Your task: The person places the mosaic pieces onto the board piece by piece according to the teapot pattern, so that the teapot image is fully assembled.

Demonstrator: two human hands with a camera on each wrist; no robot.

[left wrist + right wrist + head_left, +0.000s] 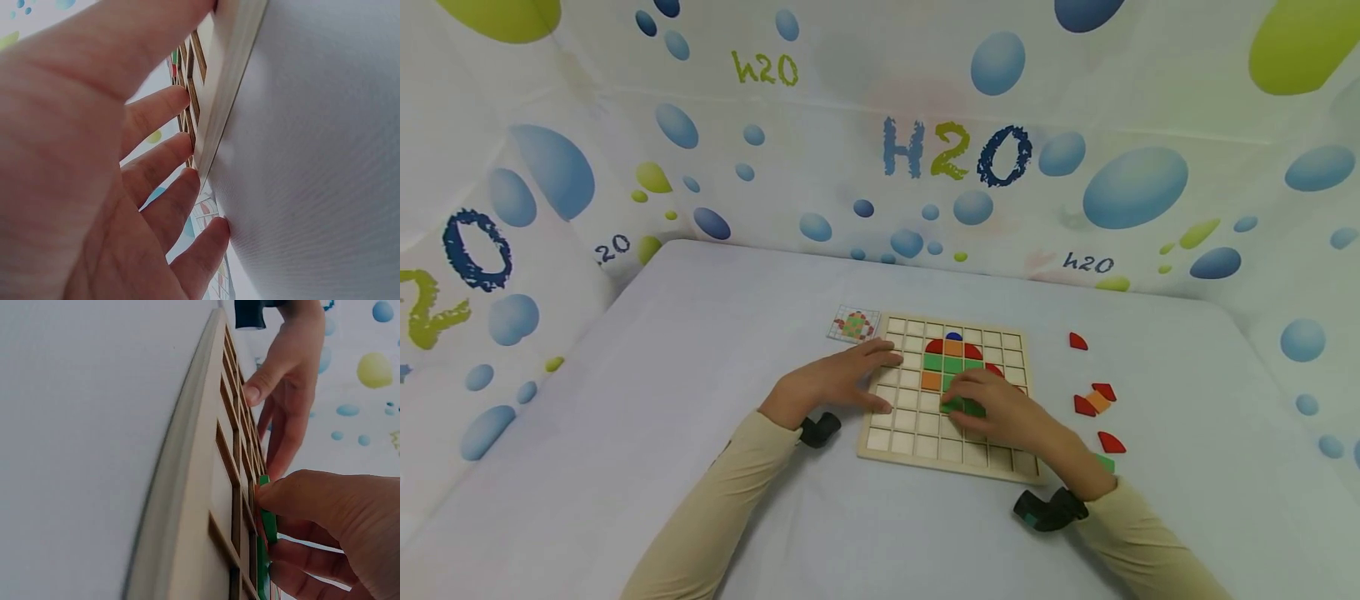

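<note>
A wooden grid board point(917, 454) lies on the white table, with coloured tiles set in its upper middle cells. Among them are a small blue piece point(953, 336), red rounded pieces point(934, 346), orange squares point(931, 381) and green squares point(952, 364). My right hand point(1003, 408) is over the lower part of this pattern. Between its thumb and fingers it pinches a green square tile point(269, 515), tilted against the board's surface in the right wrist view. My left hand point(831, 383) rests at the board's left edge, fingers spread and fairly straight, fingertips on the rim.
Behind my left hand lies a small pattern card point(853, 323), beside the board's far left corner. Loose pieces are scattered to the right: red quarter rounds point(1078, 341), an orange square point(1098, 402) and a green piece point(1105, 463) partly behind my right forearm. A printed curtain point(850, 167) hangs behind the table.
</note>
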